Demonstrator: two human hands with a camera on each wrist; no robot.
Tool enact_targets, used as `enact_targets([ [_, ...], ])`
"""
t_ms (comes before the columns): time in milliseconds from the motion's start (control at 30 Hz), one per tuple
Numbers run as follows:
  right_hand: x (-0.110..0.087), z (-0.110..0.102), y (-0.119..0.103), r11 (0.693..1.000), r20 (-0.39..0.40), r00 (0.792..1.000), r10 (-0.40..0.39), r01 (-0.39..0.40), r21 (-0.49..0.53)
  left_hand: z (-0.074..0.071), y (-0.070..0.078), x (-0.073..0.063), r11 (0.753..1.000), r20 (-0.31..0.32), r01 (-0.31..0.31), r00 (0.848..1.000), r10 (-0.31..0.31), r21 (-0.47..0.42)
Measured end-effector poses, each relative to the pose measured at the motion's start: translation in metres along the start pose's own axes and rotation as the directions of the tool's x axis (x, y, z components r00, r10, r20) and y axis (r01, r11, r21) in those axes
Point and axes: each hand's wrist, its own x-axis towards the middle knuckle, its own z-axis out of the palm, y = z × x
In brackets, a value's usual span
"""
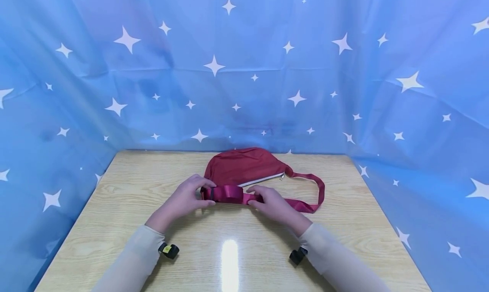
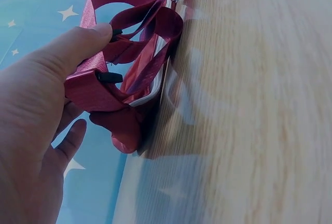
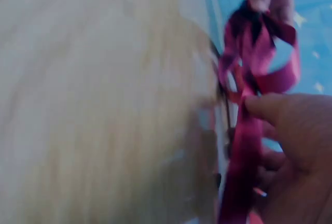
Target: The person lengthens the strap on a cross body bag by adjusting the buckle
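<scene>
A dark red waist bag [image 1: 244,167] with a pale zipper [image 1: 261,180] lies toward the far side of the table. In front of it, its looped strap [image 1: 231,193] is held up between the two hands. My left hand [image 1: 187,198] pinches the strap's left end, the thumb beside black plastic fittings [image 2: 110,77] in the left wrist view. With thumb and fingers, my right hand [image 1: 273,203] pinches a single run of strap [image 3: 246,141]. The remaining strap [image 1: 321,190] curves round on the table at the right and joins the bag. The right wrist view is blurred.
The wood-grain table [image 1: 229,228] carries a bright light reflection near its front. A blue curtain [image 1: 244,92] with white stars hangs behind and along both sides. Black wrist devices [image 1: 169,251] sit at both sleeve cuffs.
</scene>
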Motion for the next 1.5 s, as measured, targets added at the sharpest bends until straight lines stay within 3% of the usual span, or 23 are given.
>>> enact_targets([
  [233, -0.005, -0.003, 0.006, 0.997, -0.047, 0.997, -0.063, 0.066, 0.049, -0.001, -0.005, 0.0, 1.0, -0.003, 0.004, 1.0, -0.004, 0.009],
  [433, -0.017, -0.022, 0.023, 0.993, -0.04, 0.999, -0.002, -0.003, -0.115, -0.001, -0.01, 0.0, 1.0, -0.02, 0.007, 1.0, -0.007, 0.002],
  [567, -0.017, -0.022, 0.024, 0.982, -0.014, 1.0, 0.015, -0.017, -0.19, -0.001, -0.008, 0.0, 1.0, -0.015, 0.009, 1.0, -0.009, -0.017],
  [900, 0.016, 0.013, -0.011, 0.998, 0.015, 1.0, -0.002, 0.003, -0.055, 0.002, -0.007, 0.0, 1.0, -0.01, 0.014, 1.0, -0.015, -0.024],
  [1033, 0.02, 0.02, -0.015, 1.0, -0.045, 0.999, -0.008, 0.008, -0.005, 0.002, -0.004, 0.003, 0.999, -0.008, 0.014, 1.0, -0.014, -0.029],
  [1233, 0.011, 0.006, -0.002, 0.998, -0.115, 0.993, -0.039, 0.044, 0.039, 0.001, -0.007, 0.005, 1.0, -0.014, 0.011, 1.0, -0.011, -0.015],
  [1400, 0.002, -0.011, 0.02, 1.0, -0.083, 0.996, -0.021, 0.02, -0.023, 0.0, -0.006, 0.004, 1.0, -0.005, -0.006, 1.0, 0.006, -0.016],
  [1500, 0.001, -0.014, 0.021, 0.998, -0.046, 0.999, 0.002, -0.005, -0.059, 0.0, -0.003, 0.005, 1.0, -0.001, -0.001, 1.0, 0.001, -0.026],
])
